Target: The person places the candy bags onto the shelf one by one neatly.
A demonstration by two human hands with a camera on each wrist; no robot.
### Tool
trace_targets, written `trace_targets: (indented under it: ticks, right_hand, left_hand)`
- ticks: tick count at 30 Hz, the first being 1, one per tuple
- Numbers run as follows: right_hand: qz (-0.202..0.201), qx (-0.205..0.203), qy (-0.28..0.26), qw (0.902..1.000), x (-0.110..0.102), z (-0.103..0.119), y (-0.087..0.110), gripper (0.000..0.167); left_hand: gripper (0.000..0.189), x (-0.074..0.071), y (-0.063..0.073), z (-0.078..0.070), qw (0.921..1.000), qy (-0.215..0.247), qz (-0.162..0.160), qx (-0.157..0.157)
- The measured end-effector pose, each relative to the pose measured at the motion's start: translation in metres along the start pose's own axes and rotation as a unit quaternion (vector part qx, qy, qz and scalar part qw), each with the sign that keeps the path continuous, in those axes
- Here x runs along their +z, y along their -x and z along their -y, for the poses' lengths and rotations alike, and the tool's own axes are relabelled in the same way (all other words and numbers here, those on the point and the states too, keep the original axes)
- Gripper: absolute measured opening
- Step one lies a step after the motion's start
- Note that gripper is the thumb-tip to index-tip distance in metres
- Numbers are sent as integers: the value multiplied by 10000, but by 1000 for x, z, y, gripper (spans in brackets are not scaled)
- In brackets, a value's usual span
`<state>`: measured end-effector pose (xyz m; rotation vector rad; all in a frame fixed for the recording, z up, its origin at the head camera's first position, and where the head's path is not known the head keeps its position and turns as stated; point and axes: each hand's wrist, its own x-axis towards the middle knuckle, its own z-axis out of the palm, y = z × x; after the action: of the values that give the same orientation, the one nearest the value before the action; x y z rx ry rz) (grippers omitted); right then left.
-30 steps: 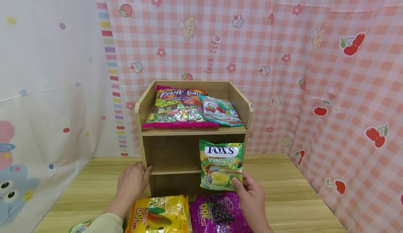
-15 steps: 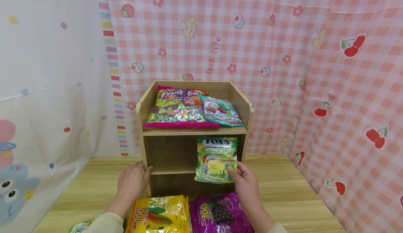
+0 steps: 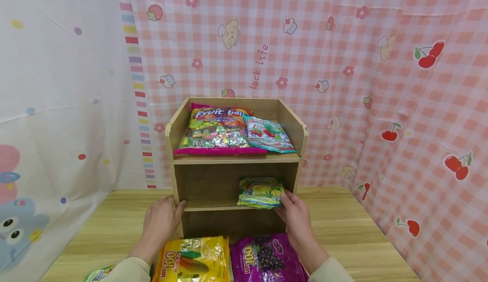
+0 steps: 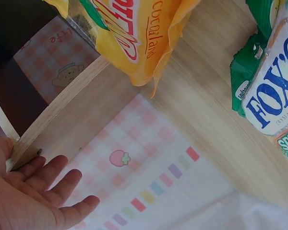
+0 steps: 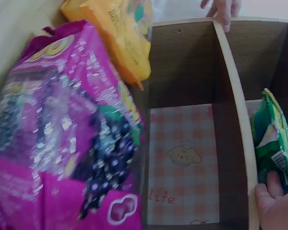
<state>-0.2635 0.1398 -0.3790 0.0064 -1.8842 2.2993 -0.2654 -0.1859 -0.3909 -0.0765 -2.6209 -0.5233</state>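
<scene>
Pouch [image 3: 260, 194], glossy and crinkled, pinched in right hand [image 3: 298, 218]; left hand [image 3: 162, 219] grips wooden shelf [image 3: 236, 160].

A wood-grain table [image 3: 343, 231] carries a wooden shelf unit [image 3: 236, 160]. On its top board lie a large pink-edged bag [image 3: 221, 129] at left and a smaller teal bag [image 3: 269, 134] at right, overlapping. A green packet [image 3: 261, 194] is at the middle board's right end. A yellow bag [image 3: 194, 260] and purple bag [image 3: 267, 260] lie at the unit's near foot; a FOX'S packet [image 3: 98, 275] lies on the table, near left.
</scene>
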Motion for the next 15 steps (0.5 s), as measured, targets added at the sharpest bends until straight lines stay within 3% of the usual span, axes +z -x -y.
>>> trace_targets:
  ticks: [4,6,10,12,13,15]
  right_hand:
    - [-5,-186,402,9990,-7,-4,4,51]
    - [-168,-381,849,9955,-10,-6,8,49]
    - [-481,-1034,1861,9759,-13,-8,16,45]
    - [-599,-1591,2453,9544,-12,-9,20,43]
    - [-593,-1954,2797,9381,-11,-9,21,42]
    - [-490,-2816,3530,8909,-9,-10,22,42]
  left_hand:
    - [35,0,-1,-1,10000,2,13,9]
    - [35,0,-1,-1,10000,-2,10,35]
    - [35,-1,-1,-2,10000,-10,-2,50]
    - [35,-1,0,-1,10000,5,13,13]
    - [35,-1,0,-1,10000,12,24,0]
    - [35,-1,0,-1,10000,23,35,-13]
